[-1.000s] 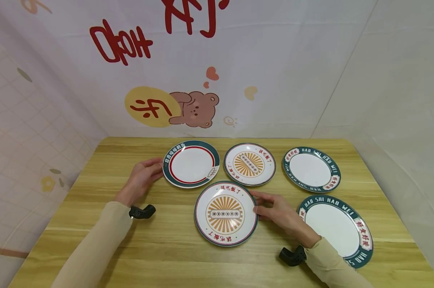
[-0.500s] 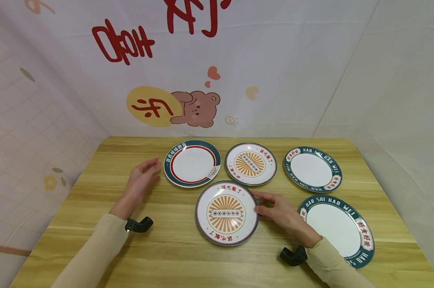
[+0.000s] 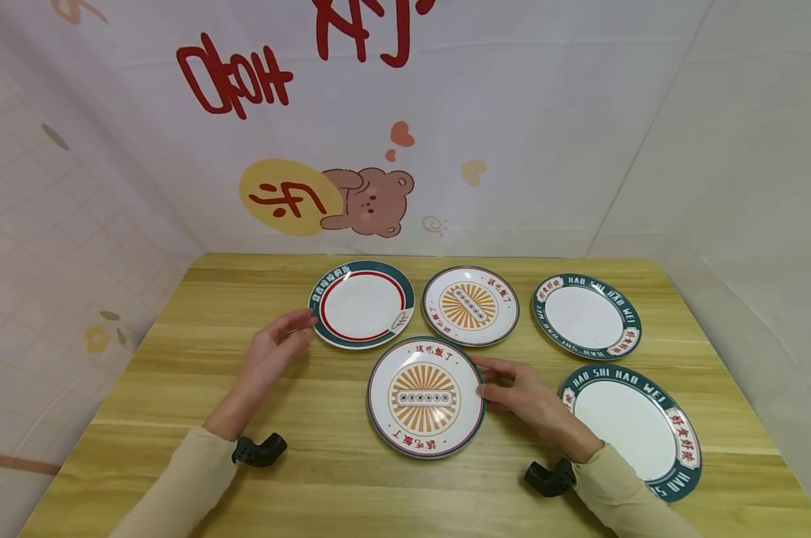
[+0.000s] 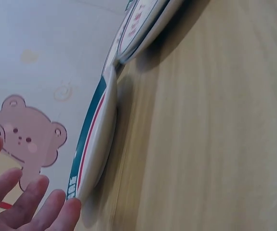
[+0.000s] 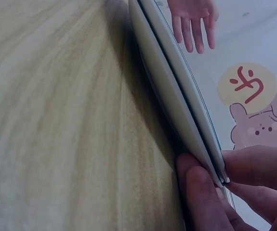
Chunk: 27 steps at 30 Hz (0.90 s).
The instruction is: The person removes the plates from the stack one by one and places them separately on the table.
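Your right grip (image 3: 522,392) pinches the rim of the front stack (image 3: 418,396), two plates nested at the near middle of the surface (image 3: 324,493). Your left grip (image 3: 272,355) holds nothing, fingers spread at the left rim of the red-ringed plate (image 3: 362,305); whether they touch it, you can't tell. The step looks like adjusting plates by their rims; the next move probably calls for light left fingertip contact. Behind that plate the wall (image 3: 513,149) is near, and the sunburst plate (image 3: 471,306) sits just beside it; your open room lies leftward and toward you.
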Available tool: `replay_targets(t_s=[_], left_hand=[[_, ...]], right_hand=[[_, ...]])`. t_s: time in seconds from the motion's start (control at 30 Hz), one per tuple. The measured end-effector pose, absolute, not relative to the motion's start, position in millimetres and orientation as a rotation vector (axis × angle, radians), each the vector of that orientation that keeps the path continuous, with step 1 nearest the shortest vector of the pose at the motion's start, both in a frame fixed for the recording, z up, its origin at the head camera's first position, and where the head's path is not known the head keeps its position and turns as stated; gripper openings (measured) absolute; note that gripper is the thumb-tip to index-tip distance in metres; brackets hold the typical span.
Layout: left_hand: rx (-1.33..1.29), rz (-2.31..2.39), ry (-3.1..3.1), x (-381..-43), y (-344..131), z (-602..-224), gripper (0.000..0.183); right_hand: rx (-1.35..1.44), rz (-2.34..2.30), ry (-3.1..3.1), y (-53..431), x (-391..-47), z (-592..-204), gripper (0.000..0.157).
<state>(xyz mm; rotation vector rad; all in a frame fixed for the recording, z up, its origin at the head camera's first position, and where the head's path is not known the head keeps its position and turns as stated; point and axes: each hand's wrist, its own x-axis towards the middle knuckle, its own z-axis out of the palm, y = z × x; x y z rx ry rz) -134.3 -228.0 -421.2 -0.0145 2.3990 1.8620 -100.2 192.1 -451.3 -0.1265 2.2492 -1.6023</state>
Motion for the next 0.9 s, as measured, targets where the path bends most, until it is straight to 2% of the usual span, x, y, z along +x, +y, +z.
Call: replay_targets(t_s=[0.3,0.9], left_hand=[[0.081,1.829,2.394,-112,-214,-422,0.047],[0.12,1.717,2.193,-80,-174,-435,0.056]], right_hand=[[-0.131,-1.584,2.267,192,-100,-453,0.053],[-0.123,-1.607,2.217,191,-100,-453,0.055]])
